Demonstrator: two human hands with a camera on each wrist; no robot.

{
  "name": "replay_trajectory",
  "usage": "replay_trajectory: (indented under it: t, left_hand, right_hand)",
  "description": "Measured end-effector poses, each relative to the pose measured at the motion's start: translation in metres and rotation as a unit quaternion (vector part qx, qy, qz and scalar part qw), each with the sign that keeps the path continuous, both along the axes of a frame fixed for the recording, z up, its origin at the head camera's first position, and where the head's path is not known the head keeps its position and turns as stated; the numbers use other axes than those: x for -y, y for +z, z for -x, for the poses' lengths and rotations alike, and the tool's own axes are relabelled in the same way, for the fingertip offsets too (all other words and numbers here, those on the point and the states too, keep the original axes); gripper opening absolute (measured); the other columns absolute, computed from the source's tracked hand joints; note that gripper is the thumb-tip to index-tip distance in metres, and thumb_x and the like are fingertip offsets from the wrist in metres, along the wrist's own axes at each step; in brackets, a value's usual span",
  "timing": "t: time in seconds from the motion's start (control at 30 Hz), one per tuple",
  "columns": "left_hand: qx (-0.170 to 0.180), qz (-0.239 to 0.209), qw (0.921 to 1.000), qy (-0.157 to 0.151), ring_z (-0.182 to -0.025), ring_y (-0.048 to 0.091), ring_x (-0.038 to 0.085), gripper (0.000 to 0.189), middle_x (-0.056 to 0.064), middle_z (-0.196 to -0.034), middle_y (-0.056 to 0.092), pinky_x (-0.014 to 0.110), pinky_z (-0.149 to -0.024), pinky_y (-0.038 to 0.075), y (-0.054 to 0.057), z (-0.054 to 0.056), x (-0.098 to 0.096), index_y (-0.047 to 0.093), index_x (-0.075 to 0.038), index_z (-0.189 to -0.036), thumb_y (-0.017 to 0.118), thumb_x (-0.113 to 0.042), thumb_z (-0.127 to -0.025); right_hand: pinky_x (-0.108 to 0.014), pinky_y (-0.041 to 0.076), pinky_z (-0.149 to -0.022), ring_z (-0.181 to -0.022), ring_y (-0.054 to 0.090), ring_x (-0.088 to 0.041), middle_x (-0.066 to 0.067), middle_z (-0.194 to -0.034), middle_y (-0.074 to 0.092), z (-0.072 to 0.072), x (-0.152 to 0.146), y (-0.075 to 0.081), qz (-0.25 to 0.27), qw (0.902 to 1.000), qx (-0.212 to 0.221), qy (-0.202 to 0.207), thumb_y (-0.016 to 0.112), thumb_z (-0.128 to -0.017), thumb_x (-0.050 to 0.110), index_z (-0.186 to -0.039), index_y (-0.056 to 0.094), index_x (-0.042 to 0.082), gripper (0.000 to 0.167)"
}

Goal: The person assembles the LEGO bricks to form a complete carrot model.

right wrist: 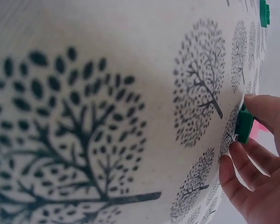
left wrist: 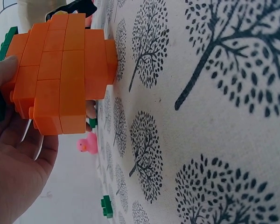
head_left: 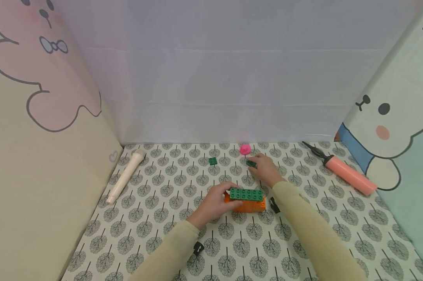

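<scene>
My left hand [head_left: 216, 201] grips the left end of a block build: stepped orange bricks [head_left: 248, 207] topped by a row of green studded bricks [head_left: 246, 194]. In the left wrist view the thumb lies against the side of the orange build [left wrist: 51, 70], and the fingers curl behind it. Farther back, my right hand [head_left: 265, 169] pinches a small green brick [right wrist: 245, 125] between thumb and fingers, close to the patterned cloth. A second green brick [head_left: 213, 160] lies by itself on the cloth, to the left of the right hand.
A pink rubber duck [head_left: 245, 149] sits just behind the right hand. At the left lies a cream-coloured tube [head_left: 125, 177] with a grey end; at the right, a coral-coloured hand pump [head_left: 352, 175] with a black nozzle. Upright fabric walls [head_left: 215, 78] enclose the back and sides.
</scene>
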State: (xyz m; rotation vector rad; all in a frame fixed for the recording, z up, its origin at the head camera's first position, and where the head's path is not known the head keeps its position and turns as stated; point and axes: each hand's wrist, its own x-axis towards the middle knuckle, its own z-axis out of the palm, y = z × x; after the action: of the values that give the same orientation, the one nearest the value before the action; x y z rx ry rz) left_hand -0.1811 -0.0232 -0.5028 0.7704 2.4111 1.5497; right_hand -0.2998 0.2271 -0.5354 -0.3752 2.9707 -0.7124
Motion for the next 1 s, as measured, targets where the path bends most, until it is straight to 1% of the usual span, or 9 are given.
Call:
replay_trajectory:
  t: [0.13, 0.3, 0.5, 0.6, 0.67, 0.8, 0.9, 1.0]
  left_hand:
    - [0.003, -0.002, 1.0, 0.0, -0.09, 0.064, 0.022, 0.033, -0.013, -0.101, 0.068, 0.029, -0.075, 0.055, 0.001, 0.0, 0.0, 0.07, -0.021, -0.12, 0.084, -0.025, -0.09]
    - [0.012, -0.001, 0.9999, 0.004, -0.092, 0.065, 0.024, 0.033, -0.013, -0.103, 0.068, 0.029, -0.075, 0.055, 0.0, -0.001, 0.0, 0.07, -0.023, -0.12, 0.084, -0.029, -0.09]
    - [0.02, 0.0, 0.9998, 0.007, -0.093, 0.065, 0.025, 0.035, -0.013, -0.105, 0.069, 0.03, -0.075, 0.056, -0.001, -0.001, 0.0, 0.07, -0.025, -0.122, 0.084, -0.029, -0.09]
    - [0.018, 0.001, 0.9998, 0.007, -0.093, 0.065, 0.024, 0.035, -0.012, -0.105, 0.069, 0.03, -0.075, 0.056, -0.002, 0.0, 0.0, 0.07, -0.025, -0.122, 0.084, -0.028, -0.09]
    - [0.015, 0.004, 0.9999, 0.008, -0.091, 0.065, 0.022, 0.034, -0.012, -0.104, 0.069, 0.03, -0.074, 0.056, -0.003, 0.001, 0.0, 0.07, -0.025, -0.121, 0.084, -0.028, -0.09]
    - [0.01, 0.009, 0.9999, 0.009, -0.088, 0.064, 0.019, 0.034, -0.013, -0.102, 0.069, 0.029, -0.072, 0.056, -0.004, 0.001, 0.0, 0.07, -0.025, -0.121, 0.084, -0.028, -0.09]
    - [0.011, 0.013, 0.9998, 0.009, -0.087, 0.064, 0.017, 0.034, -0.013, -0.102, 0.069, 0.03, -0.072, 0.056, -0.004, 0.001, 0.0, 0.07, -0.025, -0.121, 0.084, -0.028, -0.09]
    - [0.009, 0.014, 0.9998, 0.009, -0.086, 0.063, 0.016, 0.034, -0.013, -0.102, 0.069, 0.03, -0.072, 0.056, -0.004, 0.001, 0.0, 0.07, -0.026, -0.121, 0.084, -0.028, -0.09]
  right_hand:
    - [-0.056, 0.049, -0.102, -0.116, 0.06, -0.038, -0.02, -0.13, 0.06, 0.001, 0.0, -0.001, -0.002, 1.0, -0.01, 0.0, 0.072, -0.099, 0.017, -0.142, 0.064, 0.008, 0.044]
    - [-0.057, 0.046, -0.107, -0.123, 0.059, -0.041, -0.022, -0.135, 0.06, 0.001, 0.0, 0.002, 0.004, 1.0, -0.008, -0.001, 0.073, -0.097, 0.011, -0.136, 0.067, 0.006, 0.039]
    - [-0.058, 0.043, -0.109, -0.126, 0.057, -0.041, -0.022, -0.136, 0.061, -0.004, -0.001, 0.007, 0.033, 0.9994, 0.0, -0.011, 0.074, -0.096, 0.01, -0.131, 0.065, 0.003, 0.037]
    - [-0.057, 0.046, -0.106, -0.122, 0.059, -0.04, -0.02, -0.131, 0.063, -0.007, -0.003, 0.008, 0.048, 0.9986, -0.001, -0.021, 0.073, -0.095, 0.011, -0.128, 0.064, 0.004, 0.035]
    - [-0.056, 0.05, -0.101, -0.116, 0.062, -0.038, -0.02, -0.127, 0.065, -0.009, -0.005, 0.007, 0.062, 0.9977, -0.003, -0.025, 0.073, -0.095, 0.012, -0.129, 0.062, 0.005, 0.036]
    - [-0.051, 0.055, -0.09, -0.106, 0.064, -0.034, -0.018, -0.124, 0.065, -0.017, -0.009, 0.009, 0.099, 0.9947, 0.0, -0.026, 0.072, -0.096, 0.013, -0.138, 0.06, 0.005, 0.045]
    - [-0.05, 0.056, -0.09, -0.106, 0.065, -0.034, -0.017, -0.124, 0.064, -0.026, -0.011, 0.012, 0.136, 0.9904, 0.007, -0.023, 0.073, -0.096, 0.013, -0.141, 0.06, 0.004, 0.048]
    - [-0.051, 0.056, -0.094, -0.109, 0.066, -0.034, -0.016, -0.124, 0.064, -0.035, -0.013, 0.014, 0.177, 0.984, 0.006, -0.019, 0.075, -0.096, 0.011, -0.137, 0.062, 0.003, 0.043]
